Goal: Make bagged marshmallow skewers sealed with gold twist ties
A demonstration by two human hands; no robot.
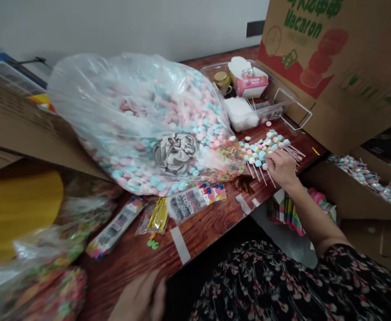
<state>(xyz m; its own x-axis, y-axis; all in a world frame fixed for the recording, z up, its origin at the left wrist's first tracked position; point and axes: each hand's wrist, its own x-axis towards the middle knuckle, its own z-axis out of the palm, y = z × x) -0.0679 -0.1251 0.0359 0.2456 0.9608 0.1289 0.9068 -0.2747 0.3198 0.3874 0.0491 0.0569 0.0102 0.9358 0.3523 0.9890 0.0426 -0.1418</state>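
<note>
Two hands stand well apart: the right hand [280,167] lies on pastel candy sticks [258,151], its grip pressed together, any pinch unclear, beside a bulging candy bag [142,125] on the bench [132,272]. The blurred left hand [138,298] shows no clear grip. Lifting one stick calls for a firm pinch.
</note>
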